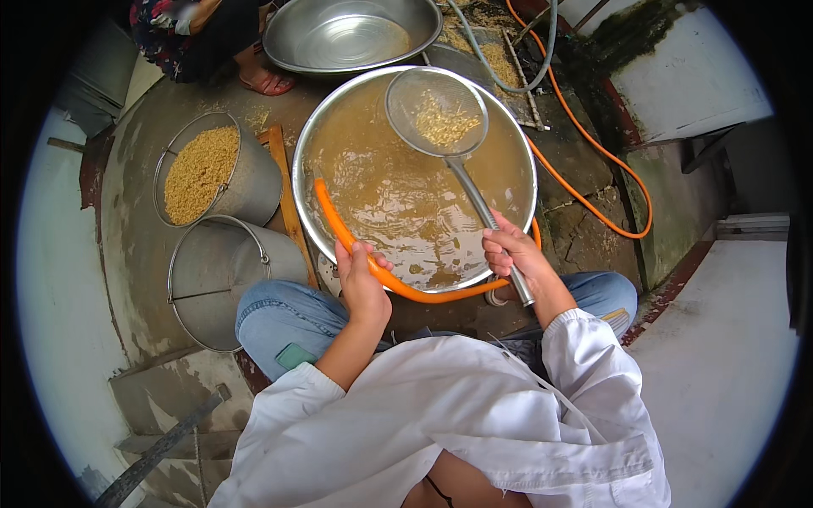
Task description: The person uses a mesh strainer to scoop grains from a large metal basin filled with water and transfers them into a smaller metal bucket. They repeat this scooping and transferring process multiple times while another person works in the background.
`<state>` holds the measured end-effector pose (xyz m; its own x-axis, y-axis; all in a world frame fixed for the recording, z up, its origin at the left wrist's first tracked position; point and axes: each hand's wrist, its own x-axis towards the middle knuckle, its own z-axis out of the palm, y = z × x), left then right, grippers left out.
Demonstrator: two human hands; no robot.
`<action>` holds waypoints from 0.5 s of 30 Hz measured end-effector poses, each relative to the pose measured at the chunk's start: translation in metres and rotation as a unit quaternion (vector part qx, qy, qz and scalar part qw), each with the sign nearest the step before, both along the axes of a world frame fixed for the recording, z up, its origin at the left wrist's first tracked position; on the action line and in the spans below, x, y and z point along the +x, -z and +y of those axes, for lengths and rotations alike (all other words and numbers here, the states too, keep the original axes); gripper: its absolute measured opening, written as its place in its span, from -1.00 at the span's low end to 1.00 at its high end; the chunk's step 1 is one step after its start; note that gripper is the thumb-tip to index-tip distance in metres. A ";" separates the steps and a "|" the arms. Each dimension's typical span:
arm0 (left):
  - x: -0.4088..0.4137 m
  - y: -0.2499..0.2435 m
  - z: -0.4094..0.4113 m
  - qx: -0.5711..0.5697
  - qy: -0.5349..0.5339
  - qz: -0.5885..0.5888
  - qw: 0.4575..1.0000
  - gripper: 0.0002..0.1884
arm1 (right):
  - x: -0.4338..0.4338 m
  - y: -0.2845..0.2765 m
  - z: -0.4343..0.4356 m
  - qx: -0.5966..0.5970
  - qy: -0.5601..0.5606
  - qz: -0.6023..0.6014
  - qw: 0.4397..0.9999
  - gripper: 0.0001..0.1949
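My right hand grips the metal handle of a round mesh skimmer, its head above the water at the far side of a wide metal basin. A small heap of yellowish grain or husks lies in the mesh. In my left hand is an orange hose; its end points over the left part of the basin, with what looks like water coming from the tip. Cloudy brown water fills the basin, and its bottom is hidden. The hose runs along the near rim, under the skimmer handle.
Left of the basin, a metal bucket is heaped with wet grain; another metal bucket lies nearer. A wooden board separates them from the basin. Beyond are a large metal bowl and a crouching person's sandalled foot. A grey hose hangs right.
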<state>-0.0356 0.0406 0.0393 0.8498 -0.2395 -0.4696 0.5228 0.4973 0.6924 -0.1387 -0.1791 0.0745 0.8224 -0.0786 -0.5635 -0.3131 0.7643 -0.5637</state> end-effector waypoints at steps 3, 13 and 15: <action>0.008 -0.029 -0.024 -0.041 0.028 0.012 0.999 -0.86 | -0.014 -0.032 -0.042 -0.067 0.095 -0.003 0.993 -0.44; 0.142 -0.065 -0.205 -0.047 0.080 0.090 0.992 -0.86 | -0.030 -0.068 -0.170 -0.201 0.284 0.006 0.937 -0.45; 0.185 -0.059 -0.251 -0.019 0.092 0.092 0.991 -0.85 | -0.030 -0.060 -0.182 -0.221 0.297 0.019 0.929 -0.45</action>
